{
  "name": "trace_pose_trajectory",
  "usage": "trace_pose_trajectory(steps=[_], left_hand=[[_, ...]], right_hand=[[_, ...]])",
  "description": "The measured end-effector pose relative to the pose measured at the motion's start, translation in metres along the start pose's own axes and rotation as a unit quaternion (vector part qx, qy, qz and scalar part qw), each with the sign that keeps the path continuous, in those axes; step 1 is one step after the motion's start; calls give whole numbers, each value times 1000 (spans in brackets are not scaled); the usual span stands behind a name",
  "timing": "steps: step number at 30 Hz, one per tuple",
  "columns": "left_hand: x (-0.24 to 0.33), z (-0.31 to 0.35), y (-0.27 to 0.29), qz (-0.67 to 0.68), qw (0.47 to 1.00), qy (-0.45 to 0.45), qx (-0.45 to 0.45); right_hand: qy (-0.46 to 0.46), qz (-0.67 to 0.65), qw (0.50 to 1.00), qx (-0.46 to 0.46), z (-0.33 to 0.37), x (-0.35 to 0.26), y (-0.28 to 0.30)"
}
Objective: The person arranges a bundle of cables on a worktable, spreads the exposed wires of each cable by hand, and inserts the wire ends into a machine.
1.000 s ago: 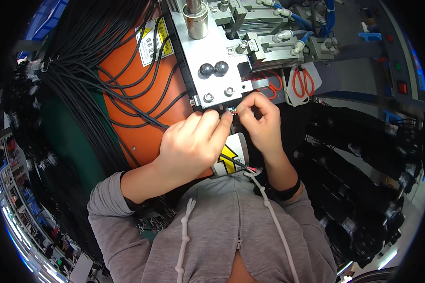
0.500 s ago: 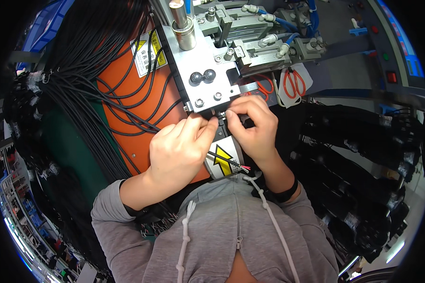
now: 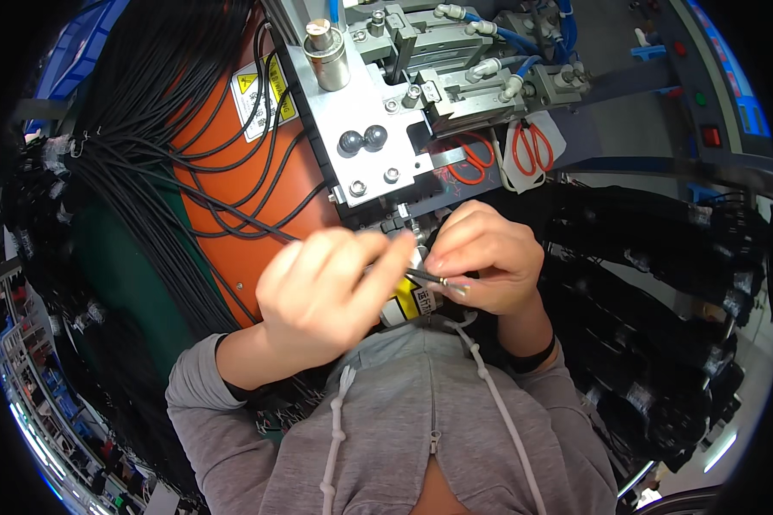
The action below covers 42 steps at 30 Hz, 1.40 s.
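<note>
My left hand (image 3: 322,292), smeared a little by motion, has its fingers curled round a thin black cable (image 3: 425,275). The cable sticks out to the right past its fingertips. My right hand (image 3: 494,262) pinches at the cable's bare end between thumb and fingers; the wire tips there are blurred. Both hands are just below the metal plate (image 3: 378,172) of a machine, apart from it. A small metal fixture (image 3: 408,219) shows under the plate's near edge. Between the hands, a label with a yellow arrow (image 3: 408,300) is partly covered.
Many black cables (image 3: 146,163) fan out at left over an orange panel (image 3: 232,249). Air cylinders (image 3: 481,103) with blue hoses stand behind the plate. Red-handled scissors (image 3: 532,150) lie at far right. Dark cable bundles (image 3: 644,300) hang along my right side.
Both hands have drawn back from the plate's near edge toward my body. My right hand has come down to the cable's end, which hung loose before.
</note>
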<state>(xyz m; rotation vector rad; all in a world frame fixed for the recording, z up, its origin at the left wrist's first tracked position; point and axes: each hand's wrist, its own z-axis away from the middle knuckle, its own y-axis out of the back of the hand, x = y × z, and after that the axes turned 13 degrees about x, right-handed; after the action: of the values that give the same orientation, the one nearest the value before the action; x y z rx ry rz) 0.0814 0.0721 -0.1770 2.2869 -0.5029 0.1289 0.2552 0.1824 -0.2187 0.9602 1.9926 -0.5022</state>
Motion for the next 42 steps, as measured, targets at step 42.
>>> trace_pose_trajectory(steps=[42], left_hand=[[-3,20,-17,-28,997,-16,-70]], right_hand=[[-201,123,971,46,1,11,-2]])
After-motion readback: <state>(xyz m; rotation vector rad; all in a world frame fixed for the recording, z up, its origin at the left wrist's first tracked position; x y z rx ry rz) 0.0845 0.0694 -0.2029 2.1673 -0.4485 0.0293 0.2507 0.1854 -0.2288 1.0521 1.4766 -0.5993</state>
